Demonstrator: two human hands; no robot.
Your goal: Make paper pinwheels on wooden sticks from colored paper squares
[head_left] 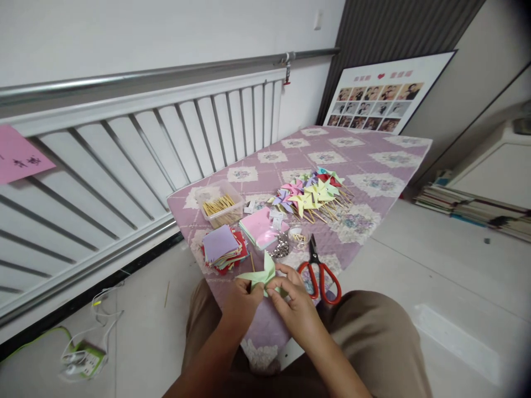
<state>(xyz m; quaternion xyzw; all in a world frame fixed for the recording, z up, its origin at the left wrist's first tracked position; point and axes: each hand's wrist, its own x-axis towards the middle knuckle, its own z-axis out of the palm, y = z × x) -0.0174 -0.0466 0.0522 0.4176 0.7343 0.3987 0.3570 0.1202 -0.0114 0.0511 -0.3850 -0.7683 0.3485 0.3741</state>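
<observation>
A light green paper pinwheel (262, 273), its points partly folded, is pinched between both hands above the table's near corner. My left hand (244, 298) is closed on its lower left part. The fingers of my right hand (292, 296) press on the right side near its centre; whatever lies under the fingertips is hidden. Just beyond it a thin wooden stick (251, 262) lies on the cloth. Red-handled scissors (319, 273) rest right of my right hand. Stacked coloured paper squares (222, 246) and a pile of silvery pins (281, 246) lie beyond the hands.
Finished pinwheels on sticks (311, 193) are heaped mid-table. A clear box of sticks (219, 204), pink paper squares (259, 226) and a small round tub (297, 236) stand nearer. A radiator (166, 143) runs along the left; a power strip (89, 359) lies on the floor.
</observation>
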